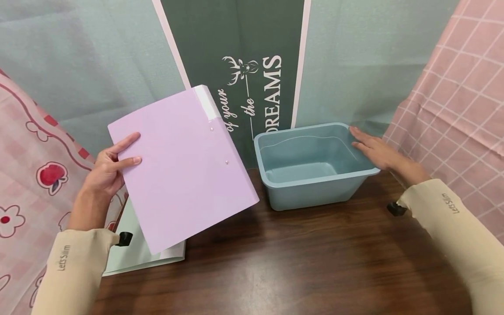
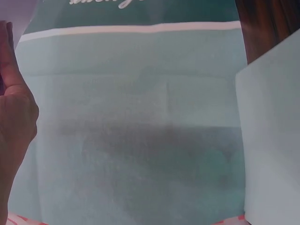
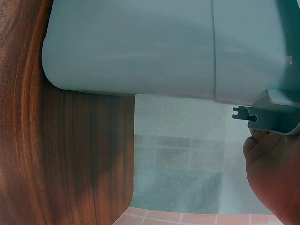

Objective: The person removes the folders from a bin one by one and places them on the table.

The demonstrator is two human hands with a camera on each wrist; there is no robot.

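Observation:
In the head view my left hand pinches a lilac file folder by its left edge, with two fingers lying across the front. The folder is tilted and raised above the table, and two small rivets and a white label show near its spine. At the right, my right hand rests with fairly straight fingers on the rim of a blue-grey plastic bin. The right wrist view has the bin's outer wall and the hand at its rim; the fingertips are hidden there.
A pale green folder lies on the dark wooden table, partly beneath the raised lilac one. Behind hangs a green cloth with printed lettering. Pink patterned cloths stand at the left and right.

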